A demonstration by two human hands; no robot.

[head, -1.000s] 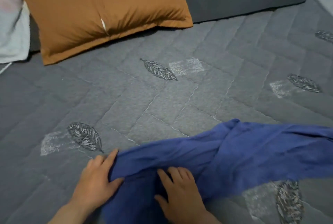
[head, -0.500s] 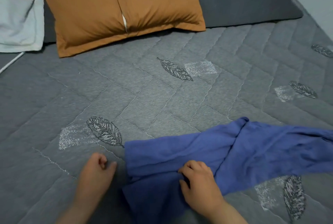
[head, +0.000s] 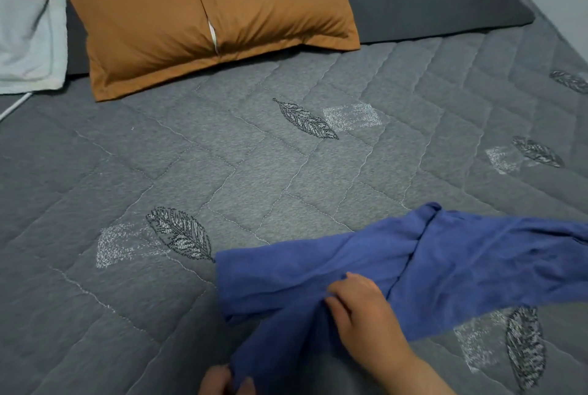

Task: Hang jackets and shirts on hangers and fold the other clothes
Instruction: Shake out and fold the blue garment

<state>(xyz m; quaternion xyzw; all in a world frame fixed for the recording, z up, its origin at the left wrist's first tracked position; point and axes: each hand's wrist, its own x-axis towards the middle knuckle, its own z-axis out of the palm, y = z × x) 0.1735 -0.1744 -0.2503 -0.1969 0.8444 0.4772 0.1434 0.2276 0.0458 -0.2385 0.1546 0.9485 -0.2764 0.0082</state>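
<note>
Your right hand (head: 366, 315) has its fingers (head: 342, 283) curled, pinching a fold of the one blue garment (head: 461, 267) lying on the bed (head: 222, 172). Your left hand (head: 222, 382), half cut off at the frame's bottom edge, grips its lower end. Half a second ago that left hand rested beside the cloth, holding nothing. One orange pillow (head: 191, 12) lies beyond.
</note>
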